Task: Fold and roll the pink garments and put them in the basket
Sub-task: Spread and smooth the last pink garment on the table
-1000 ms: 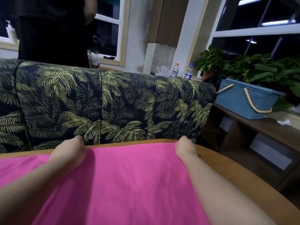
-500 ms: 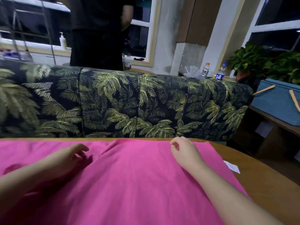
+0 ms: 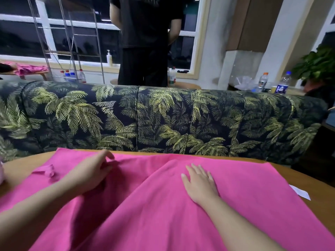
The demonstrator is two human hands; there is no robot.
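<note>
On a round wooden surface (image 3: 308,180) before a palm-print sofa (image 3: 163,120), a person spreads a pink garment (image 3: 163,205) flat. A second ago both hands gripped its far edge; half a second ago the right was loosening. Now the right hand (image 3: 199,182) lies flat, fingers straight, pressing the cloth, while the left hand (image 3: 90,173) curls its fingers around a small ridge of fabric near the far edge. A long crease runs between the two hands. Judging by this, the garment is laid out and being smoothed, with folding and rolling not yet begun. The basket is out of view now. A white tag (image 3: 300,192) lies beside the cloth, and another person in black (image 3: 145,42) stands behind the sofa.
</note>
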